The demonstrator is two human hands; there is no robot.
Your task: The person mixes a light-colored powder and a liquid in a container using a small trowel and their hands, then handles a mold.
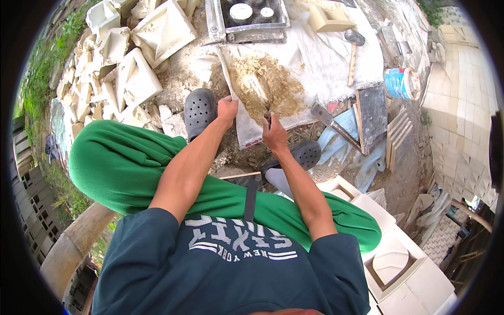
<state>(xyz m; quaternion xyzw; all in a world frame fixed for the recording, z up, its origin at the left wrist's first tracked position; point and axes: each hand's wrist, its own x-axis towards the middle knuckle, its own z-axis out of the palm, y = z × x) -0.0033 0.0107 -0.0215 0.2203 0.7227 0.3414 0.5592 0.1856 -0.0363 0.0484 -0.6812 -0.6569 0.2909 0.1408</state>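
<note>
- our left hand is pinched shut on the edge of the white sheet, right by the grey clog
- our right hand is wrapped round a dark handle; can't tell what tool it is; it's at the near edge of the sand pile
- the sheet's on the ground in front of us; hammer and blue bucket sit off to the right

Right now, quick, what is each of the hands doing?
Left hand: closed, pinching the edge of the white sheet beside the sand pile.
Right hand: closed around a small dark tool handle at the sand; tool's kind cannot be told.
</note>
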